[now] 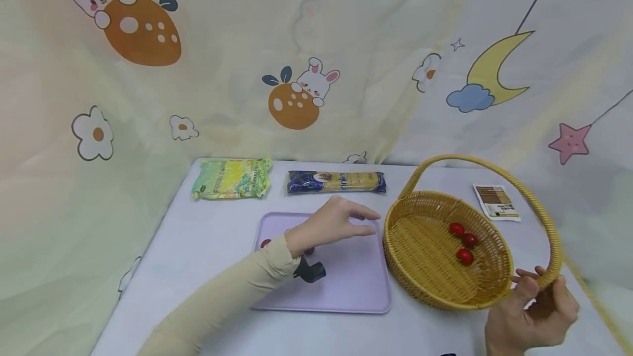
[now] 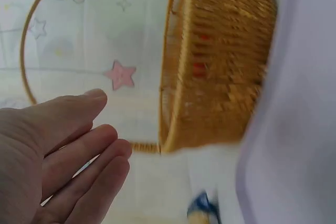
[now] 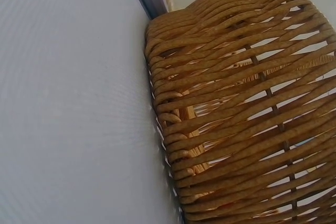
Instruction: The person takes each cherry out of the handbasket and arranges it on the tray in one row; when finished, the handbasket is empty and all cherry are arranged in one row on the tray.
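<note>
My left hand (image 1: 336, 221) hovers over the lilac tray (image 1: 356, 290), thumb and fingers apart with nothing between them. Its fingertips point toward the wicker basket (image 1: 420, 284), a short way off. In the left wrist view, the left hand (image 2: 73, 156) shows loosely bent fingers beside the basket (image 2: 220, 93). My right hand (image 1: 531, 315) grips the basket's arched handle (image 1: 553, 235) near its lower right end. Three small red round fruits (image 1: 465, 256) lie inside the basket, toward its right side. On the tray, a red fruit (image 1: 265, 243) is partly hidden by the left forearm.
Behind the tray lie a green-yellow packet (image 1: 231, 179) and a blue-and-yellow pasta packet (image 1: 336, 182). A flat brown-and-white sachet (image 1: 497, 202) rests right of the basket, behind its handle. A printed cloth (image 1: 222, 81) hangs behind the white table (image 1: 163, 290).
</note>
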`<state>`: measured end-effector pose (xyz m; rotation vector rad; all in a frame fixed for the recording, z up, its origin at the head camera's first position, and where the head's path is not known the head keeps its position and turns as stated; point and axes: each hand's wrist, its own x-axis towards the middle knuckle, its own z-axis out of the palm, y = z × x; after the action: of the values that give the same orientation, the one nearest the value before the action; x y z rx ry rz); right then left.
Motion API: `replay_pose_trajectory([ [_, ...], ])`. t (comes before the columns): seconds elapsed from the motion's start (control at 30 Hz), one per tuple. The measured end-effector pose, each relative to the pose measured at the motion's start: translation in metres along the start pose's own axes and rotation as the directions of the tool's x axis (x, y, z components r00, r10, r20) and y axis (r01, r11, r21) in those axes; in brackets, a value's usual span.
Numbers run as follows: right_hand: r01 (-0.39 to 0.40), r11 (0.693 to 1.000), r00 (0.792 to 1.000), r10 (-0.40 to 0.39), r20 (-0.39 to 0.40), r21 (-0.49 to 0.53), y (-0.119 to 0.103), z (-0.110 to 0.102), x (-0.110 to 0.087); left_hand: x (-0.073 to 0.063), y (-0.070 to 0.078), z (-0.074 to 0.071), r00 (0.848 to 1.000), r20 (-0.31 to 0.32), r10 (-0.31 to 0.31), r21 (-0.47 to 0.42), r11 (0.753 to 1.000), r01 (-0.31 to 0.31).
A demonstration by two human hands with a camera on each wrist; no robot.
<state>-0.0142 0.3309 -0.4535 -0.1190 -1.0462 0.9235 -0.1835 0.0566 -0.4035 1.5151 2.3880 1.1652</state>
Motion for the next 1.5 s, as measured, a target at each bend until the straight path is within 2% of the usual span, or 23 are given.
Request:
replay_pose_trajectory([
  [0.13, 0.008, 0.999, 1.0, -0.007, -0.013, 0.037, 0.003, 0.003, 0.0, 0.044, 0.013, 0.021, 0.998, 0.067, 0.012, -0.037, 0.999, -0.009],
  [0.27, 0.004, 0.998, 1.0, -0.002, -0.024, 0.066, 0.003, 0.002, -0.001, 0.087, 0.024, 0.046, 0.991, 0.135, -0.004, -0.015, 1.0, 0.006],
  [0.4, -0.01, 1.0, 1.0, 0.01, 0.018, -0.027, 0.001, -0.002, -0.002, 0.129, 0.031, 0.071, 0.983, 0.18, -0.03, 0.005, 1.0, 0.03],
  [0.5, -0.014, 0.993, 0.998, 0.021, 0.06, -0.114, -0.001, -0.007, -0.002, 0.155, 0.035, 0.088, 0.978, 0.199, -0.059, 0.006, 0.998, 0.059],
  [0.57, -0.016, 0.989, 0.996, 0.028, 0.08, -0.146, -0.002, -0.009, -0.002, 0.166, 0.036, 0.099, 0.974, 0.211, -0.084, 0.02, 0.996, 0.081],
  [0.63, -0.027, 0.992, 0.996, 0.037, 0.076, -0.124, -0.004, -0.009, -0.003, 0.175, 0.036, 0.109, 0.97, 0.221, -0.1, 0.044, 0.995, 0.093],
  [0.73, -0.036, 0.995, 0.997, 0.042, 0.057, -0.092, -0.007, -0.006, -0.004, 0.185, 0.034, 0.121, 0.967, 0.231, -0.109, 0.082, 0.992, 0.092],
  [0.83, -0.035, 0.994, 0.998, 0.04, 0.051, -0.104, -0.01, -0.005, -0.004, 0.19, 0.032, 0.129, 0.971, 0.224, -0.083, 0.103, 0.993, 0.062],
  [0.93, -0.025, 0.991, 0.998, 0.033, 0.06, -0.135, -0.011, -0.004, -0.003, 0.192, 0.029, 0.136, 0.976, 0.21, -0.052, 0.134, 0.991, 0.024],
  [1.17, -0.04, 0.994, 0.997, 0.046, 0.062, -0.098, -0.008, -0.006, -0.004, 0.19, 0.019, 0.154, 0.973, 0.215, -0.086, 0.226, 0.974, 0.036],
  [1.27, -0.055, 0.995, 0.997, 0.06, 0.058, -0.079, -0.007, -0.008, -0.004, 0.191, 0.019, 0.158, 0.974, 0.211, -0.087, 0.238, 0.971, 0.035],
  [1.5, -0.082, 0.993, 0.994, 0.088, 0.062, -0.088, -0.004, -0.009, -0.004, 0.191, 0.017, 0.16, 0.959, 0.263, -0.106, 0.205, 0.977, 0.052],
])
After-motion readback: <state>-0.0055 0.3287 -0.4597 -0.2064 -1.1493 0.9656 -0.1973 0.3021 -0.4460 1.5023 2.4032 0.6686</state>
